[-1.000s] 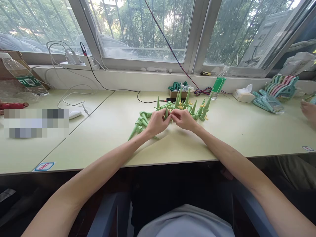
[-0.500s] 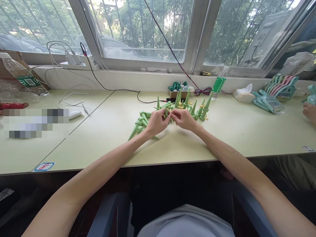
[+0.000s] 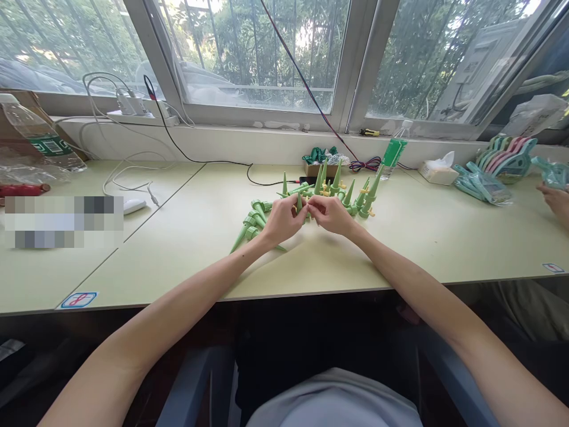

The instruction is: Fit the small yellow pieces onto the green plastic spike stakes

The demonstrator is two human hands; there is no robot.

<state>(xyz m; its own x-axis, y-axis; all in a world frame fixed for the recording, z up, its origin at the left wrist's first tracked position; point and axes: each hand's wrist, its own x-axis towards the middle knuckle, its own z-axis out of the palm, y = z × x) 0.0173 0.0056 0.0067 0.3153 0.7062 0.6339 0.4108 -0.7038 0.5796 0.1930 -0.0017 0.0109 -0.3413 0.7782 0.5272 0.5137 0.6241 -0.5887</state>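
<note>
My left hand point(image 3: 287, 218) is closed around a green plant watering spike point(image 3: 299, 203), its tapered tip pointing up between the fingers. Right beside it, my right hand point(image 3: 329, 214) has its fingertips pinched together against the spike's side; whatever they grip is too small to make out. Several more green watering spikes point(image 3: 336, 178) stand upright behind my hands, some with small yellow valves point(image 3: 371, 212). To the left, other green spikes point(image 3: 251, 220) lie on their sides in a loose heap, partly covered by my left hand.
Behind the spikes are a small cardboard box point(image 3: 315, 170), a dark phone point(image 3: 307, 179) on a cable and a green-labelled bottle point(image 3: 393, 155). Tissues point(image 3: 438, 172), bagged blue items point(image 3: 482, 182) and hangers point(image 3: 507, 155) lie rightward. Another person's hand point(image 3: 555, 198) holds something bluish at far right.
My hands and the spike stay almost still. At the far right, the other person's hand has moved slightly left with its bluish item.
</note>
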